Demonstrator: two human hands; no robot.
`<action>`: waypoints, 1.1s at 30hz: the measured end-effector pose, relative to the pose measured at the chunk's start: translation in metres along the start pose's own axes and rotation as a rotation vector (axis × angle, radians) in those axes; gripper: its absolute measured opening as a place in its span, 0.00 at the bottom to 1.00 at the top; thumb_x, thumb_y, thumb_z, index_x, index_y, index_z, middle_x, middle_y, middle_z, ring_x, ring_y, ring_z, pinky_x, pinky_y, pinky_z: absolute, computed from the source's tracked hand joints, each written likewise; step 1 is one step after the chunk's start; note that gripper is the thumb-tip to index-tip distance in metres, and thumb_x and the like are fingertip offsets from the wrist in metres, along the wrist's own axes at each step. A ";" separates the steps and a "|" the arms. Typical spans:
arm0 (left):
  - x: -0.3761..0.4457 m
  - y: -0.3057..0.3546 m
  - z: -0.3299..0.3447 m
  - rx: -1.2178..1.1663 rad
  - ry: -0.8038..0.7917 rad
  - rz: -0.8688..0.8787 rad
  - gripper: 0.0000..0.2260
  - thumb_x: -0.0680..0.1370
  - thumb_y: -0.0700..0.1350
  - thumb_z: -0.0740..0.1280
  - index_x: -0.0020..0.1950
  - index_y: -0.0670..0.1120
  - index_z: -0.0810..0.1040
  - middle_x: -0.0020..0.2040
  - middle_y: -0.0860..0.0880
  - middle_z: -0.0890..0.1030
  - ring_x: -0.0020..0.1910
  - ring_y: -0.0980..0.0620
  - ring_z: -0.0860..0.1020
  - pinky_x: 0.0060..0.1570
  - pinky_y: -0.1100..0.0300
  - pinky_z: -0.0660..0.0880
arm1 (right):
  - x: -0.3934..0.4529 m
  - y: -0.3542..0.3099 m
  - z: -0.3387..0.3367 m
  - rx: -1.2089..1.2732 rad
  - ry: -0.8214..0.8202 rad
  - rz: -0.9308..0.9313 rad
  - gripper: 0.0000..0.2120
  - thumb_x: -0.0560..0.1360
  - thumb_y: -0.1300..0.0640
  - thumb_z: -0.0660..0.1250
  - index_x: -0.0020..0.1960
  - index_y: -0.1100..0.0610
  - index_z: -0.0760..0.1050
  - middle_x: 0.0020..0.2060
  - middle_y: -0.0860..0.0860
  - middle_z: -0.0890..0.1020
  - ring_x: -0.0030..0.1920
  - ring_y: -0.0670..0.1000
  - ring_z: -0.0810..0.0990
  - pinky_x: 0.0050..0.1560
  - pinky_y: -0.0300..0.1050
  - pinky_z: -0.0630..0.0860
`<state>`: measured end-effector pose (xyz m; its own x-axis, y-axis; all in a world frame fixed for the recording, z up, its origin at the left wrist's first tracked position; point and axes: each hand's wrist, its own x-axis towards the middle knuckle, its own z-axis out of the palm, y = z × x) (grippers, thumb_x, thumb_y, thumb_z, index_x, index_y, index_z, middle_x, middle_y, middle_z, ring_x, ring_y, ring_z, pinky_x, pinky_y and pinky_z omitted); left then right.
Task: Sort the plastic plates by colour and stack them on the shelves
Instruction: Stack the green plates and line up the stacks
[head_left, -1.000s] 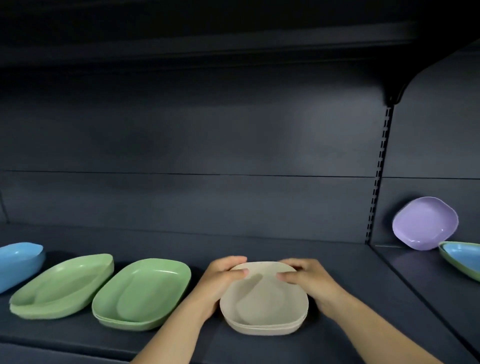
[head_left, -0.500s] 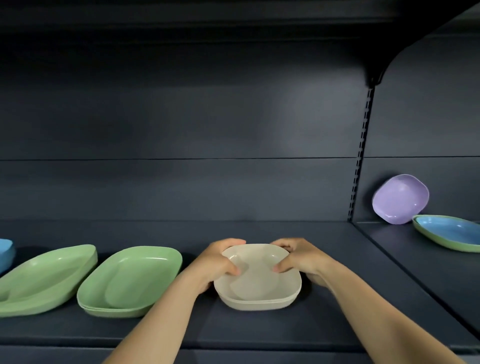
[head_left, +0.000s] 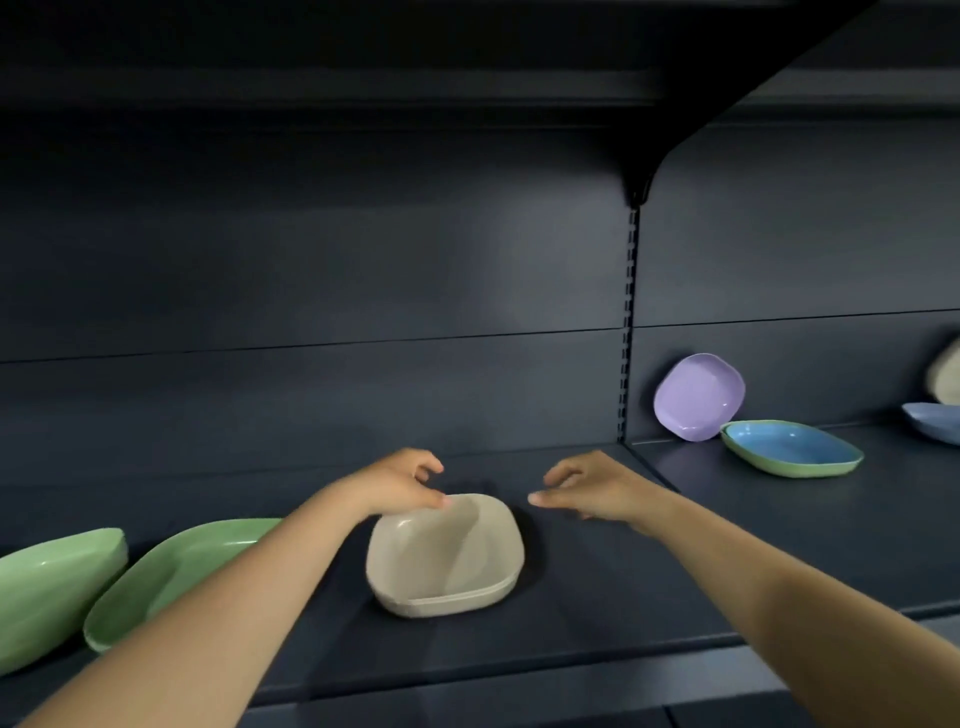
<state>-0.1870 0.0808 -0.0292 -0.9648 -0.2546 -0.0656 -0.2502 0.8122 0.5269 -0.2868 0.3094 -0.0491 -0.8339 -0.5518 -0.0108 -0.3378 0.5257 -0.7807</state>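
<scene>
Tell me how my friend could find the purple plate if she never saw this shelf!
Start at the slotted metal post that splits the dark shelf into two bays and look just to its right. The purple plate is there, tipped up on its edge against the back wall. Its neighbour, a blue plate nested in a green one, lies flat; only the purple one leans.

Both bare forearms reach forward. The left hand and right hand hover apart, fingers loosely curled, holding nothing.

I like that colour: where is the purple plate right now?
The lilac plastic plate leans against the back wall of the right-hand shelf bay, just right of the slotted upright, behind the blue-in-green plates.
</scene>
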 end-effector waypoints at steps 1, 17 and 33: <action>0.004 0.013 -0.004 0.103 0.011 0.025 0.25 0.74 0.51 0.71 0.69 0.48 0.70 0.66 0.49 0.72 0.63 0.53 0.73 0.61 0.62 0.67 | -0.004 0.007 -0.018 -0.135 0.034 -0.025 0.21 0.67 0.44 0.75 0.54 0.55 0.79 0.44 0.47 0.81 0.45 0.45 0.79 0.47 0.37 0.74; 0.125 0.252 0.083 0.497 0.091 0.184 0.29 0.77 0.51 0.67 0.75 0.47 0.60 0.72 0.48 0.65 0.70 0.47 0.66 0.64 0.56 0.67 | -0.005 0.153 -0.289 -0.939 0.207 -0.029 0.24 0.70 0.41 0.69 0.61 0.51 0.72 0.60 0.48 0.76 0.59 0.52 0.75 0.57 0.45 0.72; 0.248 0.290 0.207 -0.570 0.563 -0.187 0.10 0.73 0.45 0.70 0.47 0.39 0.77 0.40 0.47 0.78 0.40 0.49 0.75 0.35 0.60 0.68 | 0.101 0.281 -0.308 -0.126 0.184 0.186 0.23 0.65 0.45 0.74 0.28 0.54 0.62 0.23 0.48 0.64 0.26 0.49 0.63 0.27 0.39 0.60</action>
<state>-0.5156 0.3617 -0.0685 -0.6882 -0.7077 0.1599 -0.1773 0.3777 0.9088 -0.6002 0.6005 -0.0774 -0.9479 -0.3178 -0.0242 -0.2135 0.6896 -0.6920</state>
